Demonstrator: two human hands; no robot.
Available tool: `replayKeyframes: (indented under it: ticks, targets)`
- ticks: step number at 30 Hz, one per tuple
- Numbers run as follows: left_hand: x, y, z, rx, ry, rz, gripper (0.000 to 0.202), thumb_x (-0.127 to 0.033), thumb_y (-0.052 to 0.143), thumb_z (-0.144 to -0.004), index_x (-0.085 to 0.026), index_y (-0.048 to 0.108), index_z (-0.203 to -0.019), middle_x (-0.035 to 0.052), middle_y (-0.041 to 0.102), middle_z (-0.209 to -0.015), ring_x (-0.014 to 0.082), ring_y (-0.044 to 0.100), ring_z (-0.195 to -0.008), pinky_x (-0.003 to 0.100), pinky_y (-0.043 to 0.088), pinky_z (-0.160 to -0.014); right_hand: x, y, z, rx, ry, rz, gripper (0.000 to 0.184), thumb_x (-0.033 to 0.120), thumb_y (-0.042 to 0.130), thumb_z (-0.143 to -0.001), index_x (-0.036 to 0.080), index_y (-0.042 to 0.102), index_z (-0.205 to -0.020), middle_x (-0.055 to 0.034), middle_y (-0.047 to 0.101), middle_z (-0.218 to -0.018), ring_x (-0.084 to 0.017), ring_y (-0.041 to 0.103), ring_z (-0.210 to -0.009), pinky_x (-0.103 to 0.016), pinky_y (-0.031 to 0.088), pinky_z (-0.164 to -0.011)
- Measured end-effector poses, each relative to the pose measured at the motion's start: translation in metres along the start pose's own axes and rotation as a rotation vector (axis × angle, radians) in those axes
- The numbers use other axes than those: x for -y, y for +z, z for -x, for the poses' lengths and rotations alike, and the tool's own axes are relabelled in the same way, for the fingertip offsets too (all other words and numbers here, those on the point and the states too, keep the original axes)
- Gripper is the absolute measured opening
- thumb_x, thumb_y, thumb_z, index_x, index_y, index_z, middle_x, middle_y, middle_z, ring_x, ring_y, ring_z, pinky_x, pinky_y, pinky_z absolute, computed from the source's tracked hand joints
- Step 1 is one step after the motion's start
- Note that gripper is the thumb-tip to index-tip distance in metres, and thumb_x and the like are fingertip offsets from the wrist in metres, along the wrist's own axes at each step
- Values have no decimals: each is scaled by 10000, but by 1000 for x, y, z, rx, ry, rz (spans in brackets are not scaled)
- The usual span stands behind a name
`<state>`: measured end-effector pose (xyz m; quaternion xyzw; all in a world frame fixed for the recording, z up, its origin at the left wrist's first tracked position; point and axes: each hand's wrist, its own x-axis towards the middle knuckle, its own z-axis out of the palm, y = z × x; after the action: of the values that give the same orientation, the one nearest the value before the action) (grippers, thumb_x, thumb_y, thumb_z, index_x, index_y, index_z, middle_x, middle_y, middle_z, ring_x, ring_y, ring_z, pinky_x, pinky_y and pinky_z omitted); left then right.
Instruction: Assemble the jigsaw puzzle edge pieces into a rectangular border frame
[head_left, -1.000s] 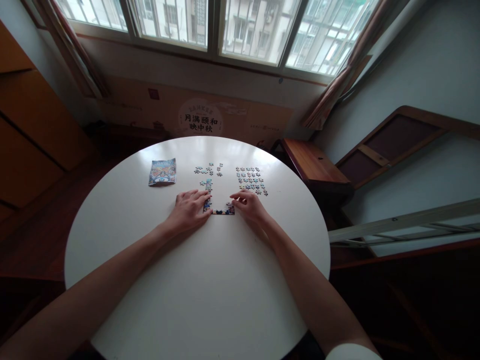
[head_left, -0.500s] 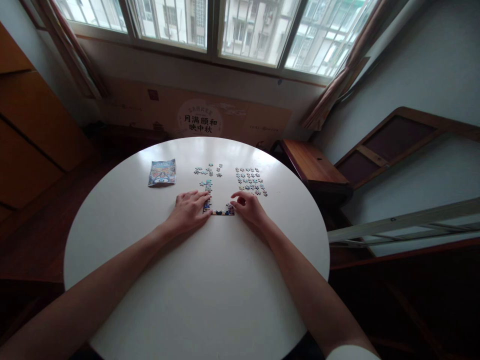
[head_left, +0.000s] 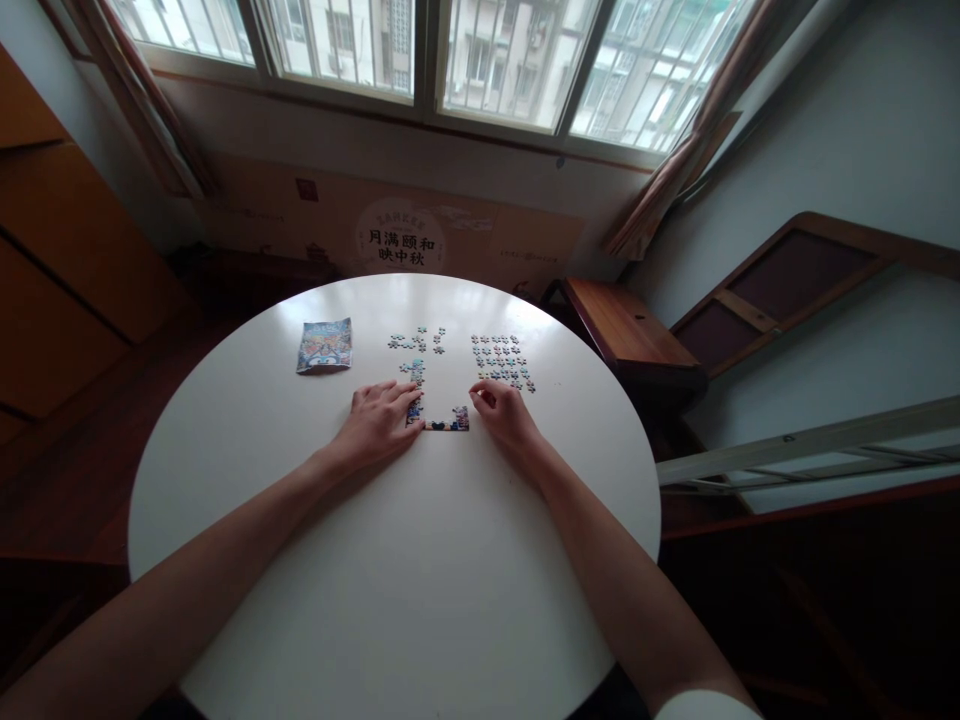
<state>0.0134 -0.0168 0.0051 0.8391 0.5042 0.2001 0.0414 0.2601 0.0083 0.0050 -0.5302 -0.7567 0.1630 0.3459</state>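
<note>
Where the forearms cross the white table [head_left: 397, 570]: both reach in from the near edge, toward one small work area between the hands.
Left hand [head_left: 384, 408]: palm down, fingers extended and loosely spread, fingertips on the puzzle's left side; it grips nothing, and probably lies flat to keep the joined pieces from sliding.
Right hand [head_left: 501, 408]: thumb and forefinger nearly together, just beside the short right corner; whether a piece is pinched there, I cannot tell.
Part-built puzzle [head_left: 461, 418]: between the hands, an uneven U with a taller left side.
Gridded pieces [head_left: 504, 351]: beyond the right hand in rows, likely so each shows separately.
Scattered pieces [head_left: 438, 349]: beyond the puzzle, loosely grouped.
Printed sheet [head_left: 325, 345]: picture up beyond the left hand, perhaps for reference.
Window [head_left: 345, 50]: barred, past the table.
</note>
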Motion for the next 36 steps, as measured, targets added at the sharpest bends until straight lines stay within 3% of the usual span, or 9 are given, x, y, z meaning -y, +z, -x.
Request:
replayKeyframes:
  ticks: [6, 16, 23, 29, 36]
  targets:
    - [-2, -1, 0, 7, -10, 4, 445, -467, 508, -868, -290, 573, -1271, 23, 561, -1372, 280, 448, -1281, 461, 273, -1057, 2, 1, 3, 94, -3, 79, 164, 168, 551, -821, 191, 698, -888, -9, 623, -721, -126, 537, -654, -237, 381, -654]
    - [0, 0, 0, -26, -39, 32, 445, -467, 572, -814, -312, 602, -1231, 17, 598, -1324, 285, 470, -1262, 457, 286, -1058, 6, 1, 4, 108, 4, 104, 181, 167, 553, -814, 206, 698, -914, 6, 597, -707, -124, 518, -653, -230, 367, -649]
    - [-1, -1, -1, -67, -54, 44, 477, -453, 540, -845, -304, 528, -1297, 26, 474, -1451, 280, 473, -1264, 453, 338, -1010, 6, 1, 4, 104, -1, 104, 171, 172, 556, -817, 205, 697, -910, 7, 595, -708, -122, 519, -655, -231, 368, -656]
    - [-3, -2, -1, -57, -65, 46, 344, -431, 537, -851, -308, 617, -1162, 17, 531, -1397, 272, 504, -1226, 452, 326, -1014, 4, 2, 4, 99, -1, 104, 158, 188, 560, -822, 207, 693, -907, 6, 602, -718, -122, 522, -664, -231, 368, -663]
    - [-1, -1, -1, -55, -68, 67, 335, -442, 539, -849, -295, 641, -1132, 24, 607, -1306, 255, 500, -1221, 439, 309, -1029, 4, 2, 4, 100, 0, 105, 158, 187, 560, -821, 212, 693, -903, 6, 601, -717, -127, 522, -671, -233, 365, -657]
